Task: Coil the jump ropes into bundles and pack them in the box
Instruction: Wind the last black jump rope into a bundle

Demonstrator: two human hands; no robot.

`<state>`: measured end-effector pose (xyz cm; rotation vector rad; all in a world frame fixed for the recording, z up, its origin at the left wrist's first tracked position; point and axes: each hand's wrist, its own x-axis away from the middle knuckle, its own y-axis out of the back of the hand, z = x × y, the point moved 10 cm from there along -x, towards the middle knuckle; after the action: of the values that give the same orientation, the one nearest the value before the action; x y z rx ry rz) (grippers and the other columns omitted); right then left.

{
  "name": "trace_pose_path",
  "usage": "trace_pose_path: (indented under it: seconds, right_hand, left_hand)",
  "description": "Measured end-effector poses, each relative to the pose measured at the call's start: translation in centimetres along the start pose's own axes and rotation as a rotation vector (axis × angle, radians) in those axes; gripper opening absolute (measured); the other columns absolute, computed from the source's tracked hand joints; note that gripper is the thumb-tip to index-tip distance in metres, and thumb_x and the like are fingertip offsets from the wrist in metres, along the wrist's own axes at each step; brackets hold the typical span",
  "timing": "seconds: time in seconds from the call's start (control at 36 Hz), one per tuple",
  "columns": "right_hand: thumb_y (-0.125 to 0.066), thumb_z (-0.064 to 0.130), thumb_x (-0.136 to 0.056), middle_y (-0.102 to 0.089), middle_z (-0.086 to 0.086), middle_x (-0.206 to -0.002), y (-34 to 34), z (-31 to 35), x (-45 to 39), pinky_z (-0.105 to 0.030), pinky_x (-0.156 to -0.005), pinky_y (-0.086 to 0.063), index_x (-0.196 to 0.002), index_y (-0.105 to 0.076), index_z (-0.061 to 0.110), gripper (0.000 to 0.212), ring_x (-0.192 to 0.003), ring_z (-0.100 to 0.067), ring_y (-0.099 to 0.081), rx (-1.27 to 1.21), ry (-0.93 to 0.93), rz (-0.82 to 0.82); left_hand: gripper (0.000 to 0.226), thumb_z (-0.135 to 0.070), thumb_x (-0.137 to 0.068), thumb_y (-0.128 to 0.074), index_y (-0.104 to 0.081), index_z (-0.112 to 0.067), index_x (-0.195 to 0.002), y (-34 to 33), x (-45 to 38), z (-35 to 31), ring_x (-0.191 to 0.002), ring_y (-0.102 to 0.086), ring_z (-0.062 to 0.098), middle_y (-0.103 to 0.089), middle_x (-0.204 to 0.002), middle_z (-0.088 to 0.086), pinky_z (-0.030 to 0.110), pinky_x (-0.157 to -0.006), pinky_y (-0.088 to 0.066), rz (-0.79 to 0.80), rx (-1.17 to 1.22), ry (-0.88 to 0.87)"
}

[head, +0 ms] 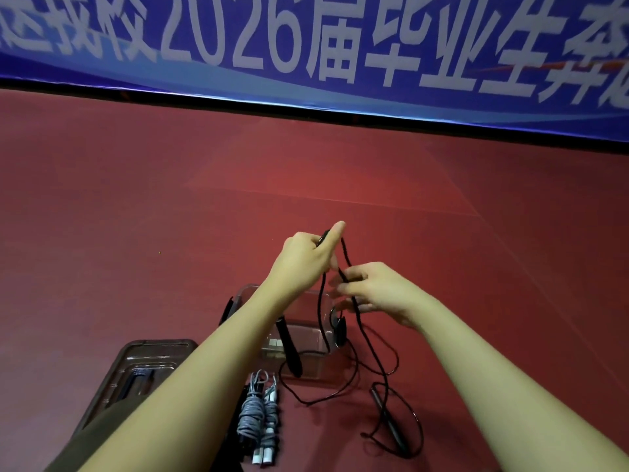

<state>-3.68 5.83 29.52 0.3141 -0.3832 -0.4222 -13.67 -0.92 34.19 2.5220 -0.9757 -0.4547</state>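
left hand (306, 257) grips a black handle at frame centre; right hand (377, 294) just beside, lower right, pinches the black rope (369, 338) trailing down-right to the floor; clear box (308, 349) below both.

It looked like a school sports hall or gym. The floor (136, 206) was smooth and dark red, like the soft floor in a place for games, with faint seams running across it. A long blue banner (306, 46) with big white letters and the number 2026 hung along the far edge, the kind put up for a school event. Jump ropes (260, 410) lay right on the floor beside a clear plastic box (306, 335), so it seemed a place for sport
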Motion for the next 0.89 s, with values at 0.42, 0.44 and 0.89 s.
trace_pose_path:
  seconds: [0.42,0.44,0.89]
  right_hand:
    - [-0.039,-0.001,-0.097,-0.068,-0.014,-0.086,3.4,0.8,0.7,-0.035,-0.066,-0.057,-0.093,-0.059,0.005,0.021,-0.073,-0.024,-0.07,-0.53,0.094,-0.358]
    - [-0.039,0.0,-0.098,-0.067,-0.015,-0.087,3.6,0.9,0.9,-0.035,-0.065,-0.057,-0.092,-0.057,0.005,0.02,-0.074,-0.025,-0.07,-0.584,0.108,-0.377]
    - [-0.037,0.015,-0.102,-0.066,-0.02,-0.103,5.1,0.5,0.8,-0.037,-0.082,-0.054,-0.105,-0.053,-0.002,0.023,-0.096,-0.029,-0.066,-0.939,0.159,-0.342]
  left_hand:
    - [0.072,-0.037,-0.075,-0.077,-0.024,-0.043,-0.124,-3.7,2.4,0.6,-0.088,-0.055,0.016,-0.051,-0.113,0.009,0.036,-0.09,-0.048,0.332,0.243,-0.074]
    - [0.074,-0.032,-0.075,-0.078,-0.022,-0.044,-0.123,-3.6,2.5,0.7,-0.086,-0.055,0.017,-0.052,-0.11,0.01,0.037,-0.09,-0.048,0.305,0.293,-0.081]
    - [0.021,-0.025,-0.09,-0.062,-0.062,-0.02,-0.07,-2.2,2.2,1.6,-0.056,-0.05,0.003,-0.062,-0.057,-0.015,0.02,-0.057,-0.041,0.07,-0.005,-0.042]
